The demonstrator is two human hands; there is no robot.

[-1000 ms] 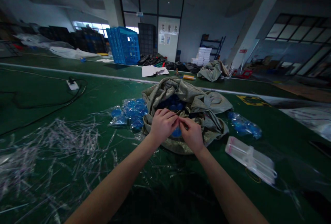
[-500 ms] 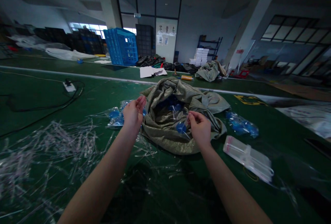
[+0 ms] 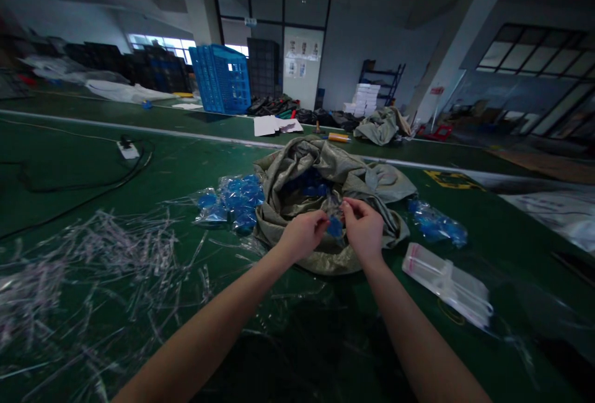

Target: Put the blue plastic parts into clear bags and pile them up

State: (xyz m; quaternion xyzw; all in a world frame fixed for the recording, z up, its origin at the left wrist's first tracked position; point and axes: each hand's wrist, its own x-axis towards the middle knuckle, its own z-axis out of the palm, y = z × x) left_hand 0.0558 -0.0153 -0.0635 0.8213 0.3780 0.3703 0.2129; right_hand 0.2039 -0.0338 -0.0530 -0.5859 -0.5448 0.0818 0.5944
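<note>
**Close work, held in a tight pinch**

The left hand [image 3: 302, 234] and right hand [image 3: 363, 229] are together above the mouth of a woven grey-green sack [image 3: 297, 161], which sits near the far edge of the green bench [image 3: 195, 161]. Between them hangs a small clear bag [image 3: 333, 206] with a blue piece [image 3: 334, 227] at its lower end. The right hand's fingertips pinch the film near the top. The left hand's fingers reach in beside the blue piece, though whether they grip it is hard to tell at this distance.

A pinch on the film above the blue piece seems the better hold: it leaves the piece visible and keeps the thin plastic from sliding. Working over the sack's mouth also looks sensible, since anything dropped would land among the blue pieces [image 3: 309, 190] inside.

Bagged blue pieces [image 3: 237, 201] lie just left of the sack, with more [image 3: 434, 223] to its right. Nearer the right edge lies a bundle of clear bags with white strips [image 3: 446, 285]. Clear plastic offcuts [image 3: 102, 254] are strewn across the bench's left side.
</note>
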